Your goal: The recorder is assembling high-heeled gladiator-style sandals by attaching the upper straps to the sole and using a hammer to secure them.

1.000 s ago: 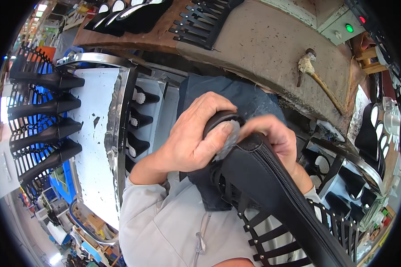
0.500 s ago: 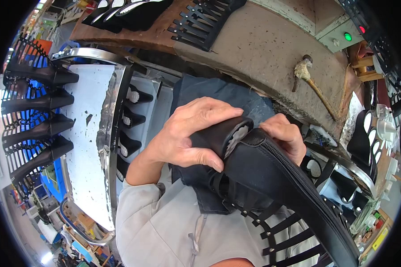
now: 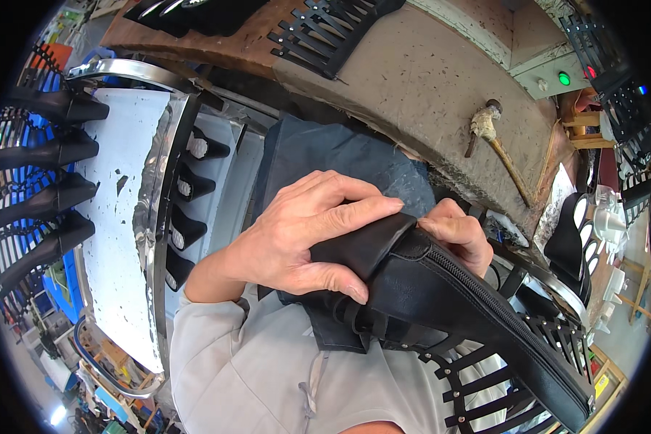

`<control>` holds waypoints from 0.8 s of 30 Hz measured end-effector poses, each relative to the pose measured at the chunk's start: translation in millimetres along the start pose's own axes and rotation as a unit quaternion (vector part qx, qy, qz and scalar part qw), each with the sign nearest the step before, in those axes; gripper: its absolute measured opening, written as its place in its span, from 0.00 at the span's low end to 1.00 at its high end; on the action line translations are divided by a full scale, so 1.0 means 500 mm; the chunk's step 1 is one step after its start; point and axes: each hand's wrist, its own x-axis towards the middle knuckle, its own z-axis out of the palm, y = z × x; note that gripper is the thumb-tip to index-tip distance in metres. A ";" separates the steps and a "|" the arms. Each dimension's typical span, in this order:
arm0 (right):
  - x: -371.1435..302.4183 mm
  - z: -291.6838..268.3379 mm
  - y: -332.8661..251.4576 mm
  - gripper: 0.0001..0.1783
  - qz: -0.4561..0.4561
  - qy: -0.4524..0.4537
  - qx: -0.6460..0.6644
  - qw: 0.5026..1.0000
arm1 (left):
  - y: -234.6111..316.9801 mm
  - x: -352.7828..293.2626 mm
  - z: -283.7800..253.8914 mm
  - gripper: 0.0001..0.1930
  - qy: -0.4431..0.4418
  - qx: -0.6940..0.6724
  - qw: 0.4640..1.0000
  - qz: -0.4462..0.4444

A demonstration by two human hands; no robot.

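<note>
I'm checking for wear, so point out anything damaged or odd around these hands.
The white, flat, metal-framed shelf, left of the person's bare left hand, looks worn: dark patches spot its surface, and its white right edge is ragged beside a silvery-grey strip.

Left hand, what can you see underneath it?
Under the left hand is a black heel-shaped piece, set against the black zippered boot. The hand covers part of the piece, and its face toward the boot is hidden.
</note>
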 end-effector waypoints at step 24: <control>-0.017 -0.025 -0.033 0.19 -0.075 -0.041 -0.171 0.982 | 0.053 0.030 0.052 0.34 0.069 0.125 0.989 0.049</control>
